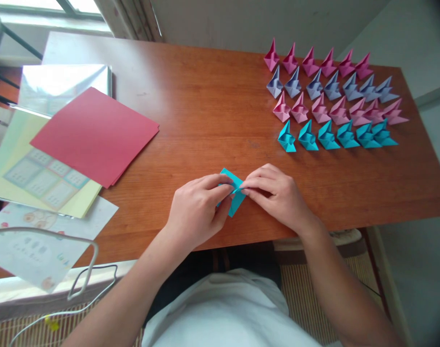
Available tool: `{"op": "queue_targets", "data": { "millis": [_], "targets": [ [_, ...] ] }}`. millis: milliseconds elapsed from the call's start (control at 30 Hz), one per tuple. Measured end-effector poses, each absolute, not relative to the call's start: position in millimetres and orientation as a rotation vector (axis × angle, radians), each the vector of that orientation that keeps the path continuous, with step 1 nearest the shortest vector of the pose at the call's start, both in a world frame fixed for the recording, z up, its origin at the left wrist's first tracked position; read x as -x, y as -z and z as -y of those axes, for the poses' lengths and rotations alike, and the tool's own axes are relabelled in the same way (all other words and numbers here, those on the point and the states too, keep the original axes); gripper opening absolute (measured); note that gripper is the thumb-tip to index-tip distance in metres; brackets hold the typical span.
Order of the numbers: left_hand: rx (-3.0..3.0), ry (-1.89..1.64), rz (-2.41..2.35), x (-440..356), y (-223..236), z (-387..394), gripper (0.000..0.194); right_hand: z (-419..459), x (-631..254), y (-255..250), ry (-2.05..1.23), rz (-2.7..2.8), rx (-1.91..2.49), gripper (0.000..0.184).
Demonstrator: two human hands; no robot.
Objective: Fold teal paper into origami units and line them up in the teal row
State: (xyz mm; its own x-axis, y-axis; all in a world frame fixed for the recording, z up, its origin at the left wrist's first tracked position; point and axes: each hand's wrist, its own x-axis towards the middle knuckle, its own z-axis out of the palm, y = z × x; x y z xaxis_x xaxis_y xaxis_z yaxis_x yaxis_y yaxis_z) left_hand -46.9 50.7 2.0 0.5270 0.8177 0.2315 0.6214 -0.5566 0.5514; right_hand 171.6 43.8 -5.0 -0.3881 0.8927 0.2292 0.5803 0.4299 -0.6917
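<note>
A partly folded piece of turquoise origami paper is held between both hands, just above the front part of the table. My left hand pinches it from the left, with the fingertips near its middle. From the right, my right hand pinches its other side between thumb and fingers. The fingertips of the two hands are close together, and they hide part of the folds. Beyond my right hand stands a row of turquoise folded paper figures with pointed tips.
Behind that row are pink figures, lilac figures and magenta figures. Red paper sheets lie at the left over pale yellow sheets and a shiny clear pack. A printed white sheet overhangs the wooden table's front edge.
</note>
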Motion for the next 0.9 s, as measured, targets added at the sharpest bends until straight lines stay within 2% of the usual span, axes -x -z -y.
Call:
{"op": "queue_targets", "data": {
  "millis": [367,600,900],
  "targets": [
    [-2.217,-0.697,-1.177,42.6,-11.2,-49.9,0.031,-43.0,-172.2,7.7,-0.715,2.072,1.247,0.008],
    [-2.124,-0.821,-1.280,69.9,-9.0,-53.2,0.011,-46.1,-170.2,4.5,-0.754,2.091,1.263,0.007],
    [-2.281,-0.656,-1.234,83.5,-3.3,-52.0,0.013,-45.9,-170.0,3.5,-0.766,2.086,1.284,0.006]
  ]
}}
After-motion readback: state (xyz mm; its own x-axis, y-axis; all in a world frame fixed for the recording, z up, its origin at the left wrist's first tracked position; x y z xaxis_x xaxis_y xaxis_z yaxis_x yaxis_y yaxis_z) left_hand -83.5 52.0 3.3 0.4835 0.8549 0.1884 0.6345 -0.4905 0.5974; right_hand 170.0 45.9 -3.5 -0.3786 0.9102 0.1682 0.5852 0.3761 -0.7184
